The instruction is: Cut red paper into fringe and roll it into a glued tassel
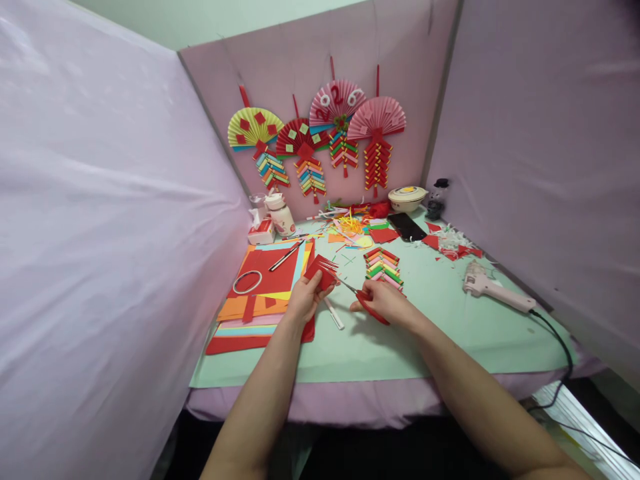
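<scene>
My left hand [306,296] is closed on a small piece of red paper [320,272] whose far edge is cut into thin strips. In my right hand [383,301] is a pair of red-handled scissors [371,309], its blades pointing left toward the paper's fringed side. Whether the blades touch the paper is too small to tell. Just beyond my right hand lies a string of coloured paper firecrackers [383,267], partly covered by that hand. A white pen [334,315] lies on the table between my hands.
Stacked coloured paper sheets [270,267] lie left, with a tape roll [247,282] and a craft knife [286,256] on top. A glue gun [497,288] with a cord lies right. Paper scraps [350,225], a phone [407,227] and a bottle [281,215] are at the back. Paper fans [377,119] hang behind.
</scene>
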Tool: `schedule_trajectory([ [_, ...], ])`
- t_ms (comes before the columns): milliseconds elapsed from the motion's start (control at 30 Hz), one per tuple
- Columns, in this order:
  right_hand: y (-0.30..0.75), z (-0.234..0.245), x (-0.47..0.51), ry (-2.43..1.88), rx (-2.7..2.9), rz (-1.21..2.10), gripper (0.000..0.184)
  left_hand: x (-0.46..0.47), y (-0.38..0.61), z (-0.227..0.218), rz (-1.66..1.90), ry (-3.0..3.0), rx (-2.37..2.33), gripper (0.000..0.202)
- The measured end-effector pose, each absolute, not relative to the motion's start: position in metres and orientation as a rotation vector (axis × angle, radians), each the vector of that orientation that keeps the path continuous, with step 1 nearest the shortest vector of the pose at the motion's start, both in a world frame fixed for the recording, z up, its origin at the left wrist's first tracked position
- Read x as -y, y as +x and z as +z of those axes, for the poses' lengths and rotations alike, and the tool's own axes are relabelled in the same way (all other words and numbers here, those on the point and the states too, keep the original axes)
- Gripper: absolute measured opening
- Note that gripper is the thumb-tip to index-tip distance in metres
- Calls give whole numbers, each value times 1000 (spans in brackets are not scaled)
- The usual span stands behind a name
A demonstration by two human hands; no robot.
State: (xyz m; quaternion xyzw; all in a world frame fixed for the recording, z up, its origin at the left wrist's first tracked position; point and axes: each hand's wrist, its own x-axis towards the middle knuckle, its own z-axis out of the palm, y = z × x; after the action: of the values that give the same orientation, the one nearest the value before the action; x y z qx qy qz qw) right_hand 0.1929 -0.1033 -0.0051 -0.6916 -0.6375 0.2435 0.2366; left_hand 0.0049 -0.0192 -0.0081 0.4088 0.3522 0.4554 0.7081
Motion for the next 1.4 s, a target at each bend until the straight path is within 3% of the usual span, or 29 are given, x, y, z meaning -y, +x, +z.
schedule_trajectory([
  [833,195,-13,101,-1829,1749,757,45,21,4,-9,941,955,-814,27],
  [1267,194,-7,102,-1859,1748,710,47,23,6,-3,928,931,-833,22],
  [1400,195,-1,105,-1867,1749,676,53,25,10,4,930,924,-891,11],
])
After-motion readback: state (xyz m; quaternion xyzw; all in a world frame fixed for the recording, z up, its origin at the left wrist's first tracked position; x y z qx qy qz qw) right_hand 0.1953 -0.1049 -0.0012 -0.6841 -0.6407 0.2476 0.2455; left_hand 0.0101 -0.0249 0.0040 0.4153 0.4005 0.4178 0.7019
